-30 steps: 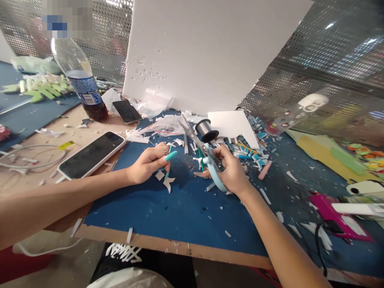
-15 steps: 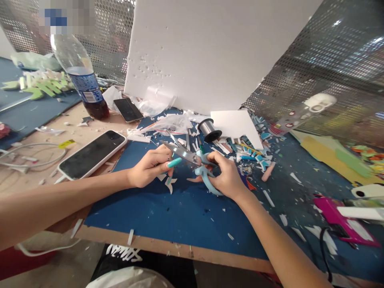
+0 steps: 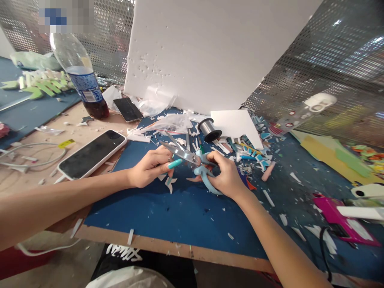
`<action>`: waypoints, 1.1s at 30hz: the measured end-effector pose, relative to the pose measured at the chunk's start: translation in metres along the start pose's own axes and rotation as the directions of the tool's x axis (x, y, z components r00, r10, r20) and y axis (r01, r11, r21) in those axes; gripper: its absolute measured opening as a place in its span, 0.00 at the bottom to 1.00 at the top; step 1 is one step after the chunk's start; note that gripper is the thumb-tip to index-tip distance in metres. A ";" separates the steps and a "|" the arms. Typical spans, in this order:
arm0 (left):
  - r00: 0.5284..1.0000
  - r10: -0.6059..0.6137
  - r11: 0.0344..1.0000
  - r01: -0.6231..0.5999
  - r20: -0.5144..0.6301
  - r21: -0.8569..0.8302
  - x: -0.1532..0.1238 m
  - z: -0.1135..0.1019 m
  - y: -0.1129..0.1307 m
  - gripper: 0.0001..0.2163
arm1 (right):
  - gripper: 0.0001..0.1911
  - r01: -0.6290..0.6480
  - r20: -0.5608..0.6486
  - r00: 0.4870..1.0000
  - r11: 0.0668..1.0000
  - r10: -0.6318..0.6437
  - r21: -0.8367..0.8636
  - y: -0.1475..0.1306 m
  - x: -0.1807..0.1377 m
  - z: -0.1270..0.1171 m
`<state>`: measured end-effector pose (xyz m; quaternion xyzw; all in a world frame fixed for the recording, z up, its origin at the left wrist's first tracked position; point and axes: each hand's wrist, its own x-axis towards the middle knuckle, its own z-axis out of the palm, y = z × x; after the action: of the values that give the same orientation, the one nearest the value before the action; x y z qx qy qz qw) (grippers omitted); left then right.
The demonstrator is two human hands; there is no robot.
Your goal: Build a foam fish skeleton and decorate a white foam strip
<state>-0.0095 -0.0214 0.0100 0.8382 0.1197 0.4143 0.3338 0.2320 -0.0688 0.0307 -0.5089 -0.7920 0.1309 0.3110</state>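
Note:
My right hand (image 3: 228, 178) is closed round the light-blue handles of a pair of scissors (image 3: 192, 159), whose metal blades point left and gape a little. My left hand (image 3: 150, 167) is pinched on a small teal-and-white foam piece (image 3: 174, 163) right at the blades. Both hands hover over a blue cutting mat (image 3: 180, 212) littered with white and teal offcuts. A white cut-out shape (image 3: 169, 183) lies on the mat just below my left hand.
A phone in a white case (image 3: 91, 154) and a smaller dark phone (image 3: 128, 109) lie left of the mat, near a cola bottle (image 3: 82, 80). A wire spool (image 3: 208, 130), white foam board (image 3: 207, 52), perforated metal screens and a pink tool (image 3: 342, 218) surround the mat.
The scissors swung from pointing away to pointing left, and their blades met the teal piece in my left hand. Both hands have drawn close together; little moved in the last half second.

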 end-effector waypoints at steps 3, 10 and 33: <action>1.000 0.006 1.000 -0.006 0.003 0.007 0.000 0.000 0.000 0.20 | 0.16 0.001 0.001 1.000 1.000 -0.001 0.003 0.001 0.000 0.000; 1.000 0.007 1.000 -0.007 -0.008 -0.015 0.000 0.001 0.000 0.20 | 0.16 0.002 0.020 1.000 0.999 -0.002 0.033 0.000 0.000 0.000; 1.000 -0.027 1.000 0.027 0.004 0.003 0.000 0.000 0.000 0.21 | 0.15 -0.026 0.028 0.999 0.999 0.025 0.024 0.000 0.000 -0.001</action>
<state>-0.0092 -0.0215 0.0103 0.8379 0.1312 0.4079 0.3382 0.2325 -0.0690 0.0316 -0.5131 -0.7880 0.1515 0.3047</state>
